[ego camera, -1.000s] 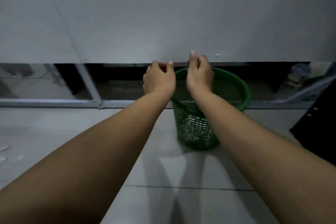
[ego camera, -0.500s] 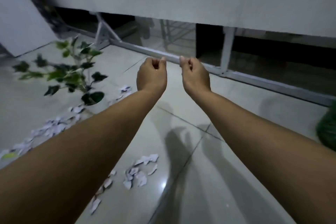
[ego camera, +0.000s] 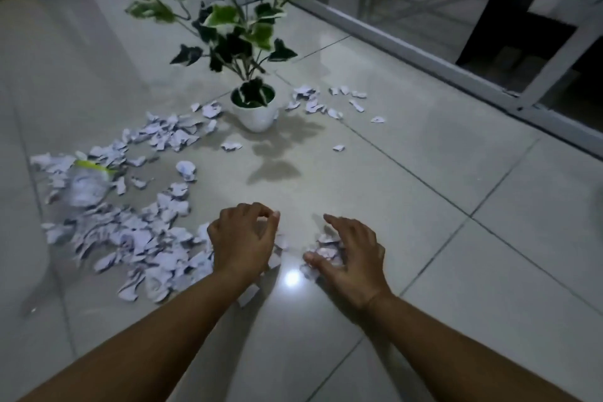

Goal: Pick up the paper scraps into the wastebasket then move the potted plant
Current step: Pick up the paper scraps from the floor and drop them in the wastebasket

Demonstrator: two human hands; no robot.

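Both hands reach down to the tiled floor (ego camera: 424, 206), nearer the viewer than the potted plant (ego camera: 254, 108). The left hand (ego camera: 243, 238) hovers with fingers curled, thumb and forefinger nearly meeting; whether it holds paper cannot be told. The right hand (ego camera: 350, 253), fingers spread, rests on a small cluster of paper scraps (ego camera: 326, 250). Further scraps lie left of the hands and around the plant's white pot.

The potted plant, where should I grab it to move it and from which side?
Grip the white pot round its rounded body, low and from the near side. The leafy stems spread wide above and look too thin to lift by; nearer floor is mostly bare.
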